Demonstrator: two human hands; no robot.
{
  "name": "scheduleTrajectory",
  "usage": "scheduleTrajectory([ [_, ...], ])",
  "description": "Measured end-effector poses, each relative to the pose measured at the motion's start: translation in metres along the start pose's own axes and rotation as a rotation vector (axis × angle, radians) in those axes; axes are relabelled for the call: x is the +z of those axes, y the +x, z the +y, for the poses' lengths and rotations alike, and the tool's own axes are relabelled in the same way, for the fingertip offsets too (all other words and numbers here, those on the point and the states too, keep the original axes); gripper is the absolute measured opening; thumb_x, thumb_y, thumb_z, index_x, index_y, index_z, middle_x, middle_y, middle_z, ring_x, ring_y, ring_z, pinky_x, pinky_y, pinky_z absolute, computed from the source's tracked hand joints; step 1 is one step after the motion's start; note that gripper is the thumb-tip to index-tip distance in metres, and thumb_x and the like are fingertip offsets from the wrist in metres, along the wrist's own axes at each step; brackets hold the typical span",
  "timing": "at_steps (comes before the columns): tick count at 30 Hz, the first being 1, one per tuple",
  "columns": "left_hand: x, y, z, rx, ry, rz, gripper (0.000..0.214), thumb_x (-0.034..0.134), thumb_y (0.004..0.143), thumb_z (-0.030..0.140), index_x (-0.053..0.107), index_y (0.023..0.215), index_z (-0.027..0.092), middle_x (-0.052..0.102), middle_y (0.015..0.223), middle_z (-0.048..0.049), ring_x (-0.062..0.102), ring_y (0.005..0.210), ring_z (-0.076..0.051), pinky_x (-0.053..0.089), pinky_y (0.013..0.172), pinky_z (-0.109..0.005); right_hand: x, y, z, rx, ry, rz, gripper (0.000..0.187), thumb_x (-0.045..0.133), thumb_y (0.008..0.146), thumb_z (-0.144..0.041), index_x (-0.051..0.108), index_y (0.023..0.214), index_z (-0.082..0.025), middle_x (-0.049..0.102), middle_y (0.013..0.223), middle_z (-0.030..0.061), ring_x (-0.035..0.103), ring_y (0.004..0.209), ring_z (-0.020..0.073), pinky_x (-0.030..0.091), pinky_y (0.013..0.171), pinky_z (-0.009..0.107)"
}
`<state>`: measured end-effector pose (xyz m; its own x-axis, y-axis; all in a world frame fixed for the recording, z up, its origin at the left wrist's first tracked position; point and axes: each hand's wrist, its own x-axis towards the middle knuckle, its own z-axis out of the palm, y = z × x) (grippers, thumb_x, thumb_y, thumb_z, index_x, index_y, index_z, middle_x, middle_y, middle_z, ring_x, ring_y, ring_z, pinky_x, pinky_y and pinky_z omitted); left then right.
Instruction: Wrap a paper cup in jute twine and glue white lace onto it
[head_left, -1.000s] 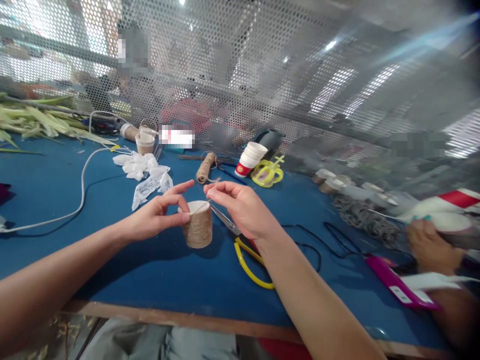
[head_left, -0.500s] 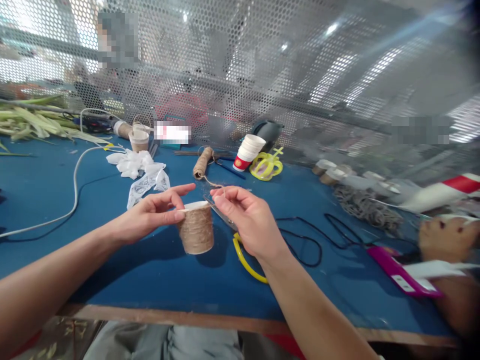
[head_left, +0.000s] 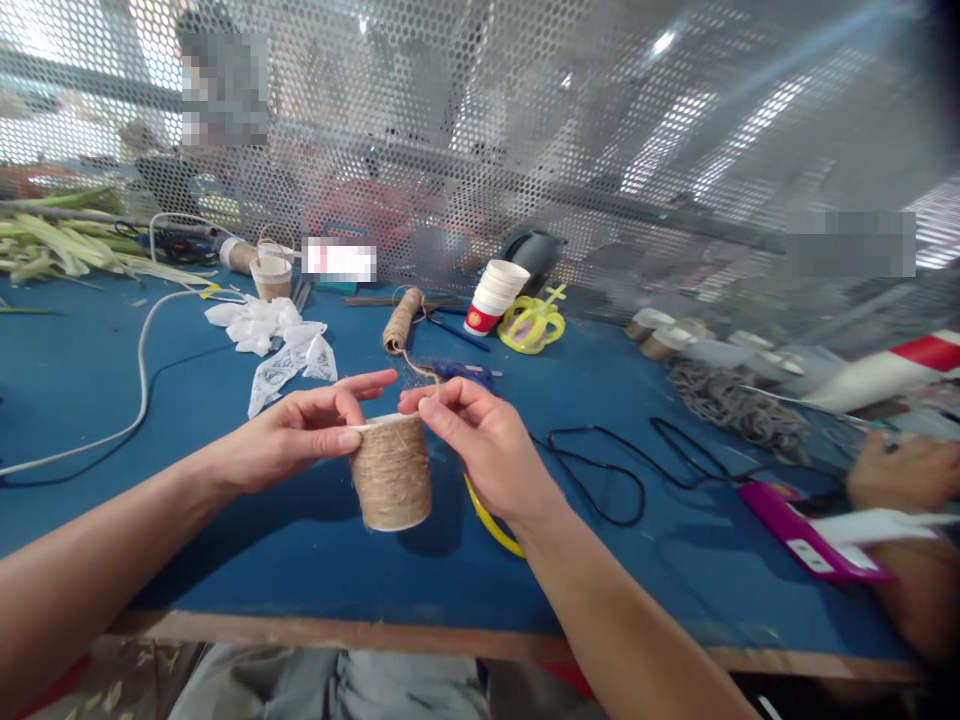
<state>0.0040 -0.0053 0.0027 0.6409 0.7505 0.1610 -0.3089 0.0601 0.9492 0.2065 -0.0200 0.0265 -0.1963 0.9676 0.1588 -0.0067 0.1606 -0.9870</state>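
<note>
My left hand (head_left: 311, 435) pinches the rim of a small paper cup wrapped in brown twine (head_left: 391, 472), held above the blue table (head_left: 225, 540). At the cup's right rim, my right hand (head_left: 480, 445) pinches the loose strand of twine (head_left: 417, 366). That strand runs back to a twine spool (head_left: 398, 322) lying on the table. Yellow-handled scissors (head_left: 491, 522) lie under my right wrist, mostly hidden.
White lace scraps (head_left: 276, 338), a white cable (head_left: 142, 380), a stack of paper cups (head_left: 493, 296), a yellow plastic piece (head_left: 532, 327), a black cord (head_left: 600, 470) and green leaves (head_left: 67, 250) lie about. Another person's hand (head_left: 896, 470) and a magenta tool (head_left: 810, 535) are at right. Perforated metal screen behind.
The cup has been lifted slightly and brought closer. My right hand moved left to the cup's rim, covering the scissor blades.
</note>
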Motion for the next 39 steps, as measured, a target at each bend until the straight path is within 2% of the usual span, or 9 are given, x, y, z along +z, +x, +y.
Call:
scheduleTrajectory([
  [8,-0.002,0.0,-0.001,0.018,-0.039,-0.017,0.006,0.064,0.078,0.02,0.065,0.072,0.02,0.042,0.142,0.0013,0.016,0.139,-0.026,0.026,0.107,-0.044,0.0,-0.002,0.0,0.025,0.004,-0.034,0.024,0.067,0.074,-0.039,0.055,0.068,-0.02,0.066,0.078,0.0011,0.059,0.078,0.0143,0.045,0.072,0.029],
  [12,-0.003,0.001,-0.002,0.009,-0.041,-0.007,0.004,0.066,0.077,0.021,0.065,0.073,0.02,0.044,0.141,0.0004,0.017,0.139,-0.027,0.024,0.108,-0.046,-0.001,-0.003,0.001,0.006,0.064,-0.066,0.024,0.068,0.074,-0.036,0.052,0.066,-0.02,0.063,0.074,-0.0005,0.058,0.076,0.0144,0.044,0.072,0.03],
  [20,-0.004,0.002,-0.002,-0.006,-0.025,0.001,0.005,0.065,0.077,0.022,0.064,0.074,0.019,0.042,0.142,-0.002,0.021,0.138,-0.029,0.027,0.106,-0.046,0.001,-0.003,0.005,-0.024,0.105,-0.018,0.025,0.07,0.071,-0.03,0.049,0.066,-0.02,0.062,0.072,-0.0012,0.058,0.074,0.0144,0.045,0.071,0.031],
  [25,-0.008,0.002,0.0,-0.046,0.052,-0.037,0.011,0.067,0.074,0.026,0.062,0.079,0.018,0.038,0.144,-0.0046,0.037,0.129,-0.034,0.033,0.101,-0.047,0.001,-0.005,0.001,-0.054,0.012,-0.007,0.024,0.068,0.073,-0.032,0.048,0.068,-0.021,0.063,0.075,0.0,0.058,0.074,0.0147,0.047,0.071,0.032],
  [28,-0.004,0.001,0.002,-0.051,0.17,-0.038,0.015,0.069,0.072,0.027,0.06,0.079,0.017,0.041,0.142,-0.0078,0.04,0.126,-0.033,0.032,0.101,-0.046,0.004,-0.007,0.001,-0.114,-0.068,-0.018,0.023,0.065,0.077,-0.03,0.045,0.068,-0.021,0.063,0.077,0.0011,0.058,0.076,0.0156,0.048,0.074,0.034],
  [34,0.013,0.001,0.001,0.02,0.355,0.048,0.015,0.067,0.074,0.026,0.057,0.076,0.015,0.045,0.136,-0.011,0.045,0.121,-0.028,0.031,0.101,-0.042,0.01,-0.009,0.01,-0.294,-0.253,-0.092,0.02,0.058,0.082,-0.023,0.043,0.069,-0.022,0.058,0.075,0.0006,0.058,0.077,0.016,0.047,0.08,0.037],
  [39,0.017,0.001,-0.003,0.054,0.427,0.112,0.013,0.063,0.078,0.026,0.057,0.073,0.015,0.047,0.133,-0.0111,0.046,0.119,-0.028,0.03,0.102,-0.042,0.011,-0.009,0.013,-0.32,-0.291,-0.094,0.017,0.058,0.082,-0.021,0.045,0.07,-0.022,0.059,0.077,0.0014,0.059,0.079,0.0171,0.048,0.079,0.037],
])
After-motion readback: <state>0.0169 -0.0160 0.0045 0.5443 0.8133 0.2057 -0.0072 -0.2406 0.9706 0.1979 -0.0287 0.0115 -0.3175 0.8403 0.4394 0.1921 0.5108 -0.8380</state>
